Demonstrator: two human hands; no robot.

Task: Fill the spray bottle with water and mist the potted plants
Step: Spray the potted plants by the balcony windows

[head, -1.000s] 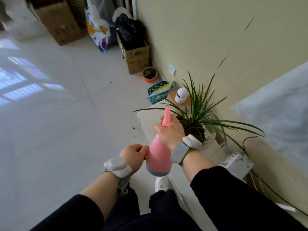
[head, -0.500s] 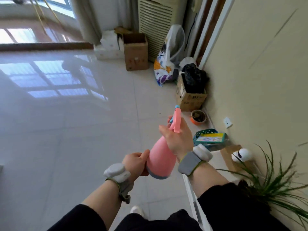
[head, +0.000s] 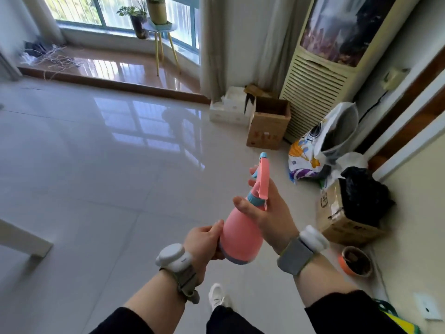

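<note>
A pink spray bottle (head: 240, 231) with a blue collar and blue nozzle tip is held tilted in front of me, nozzle pointing away. My right hand (head: 269, 210) grips its neck and trigger head, fingers wrapped round the front. My left hand (head: 204, 239) holds the bottle's base from the left, thumb against its side. Two potted plants (head: 144, 18) stand far off by the window, one on a small round stool (head: 160, 28) and one on the raised sill floor.
An orange pot of soil (head: 356, 261) sits on the floor at right. Cardboard boxes (head: 269, 124), a printed bag (head: 313, 155) and a black bag in a box (head: 349, 208) line the right wall below a standing air conditioner (head: 322, 68). Glossy tiled floor spreads left; a white table leg (head: 26, 242) stands at left.
My view has swung up and away from the grassy potted plant beside the wall toward the window. Both hands keep the bottle; the left hand has closed in on its base.
</note>
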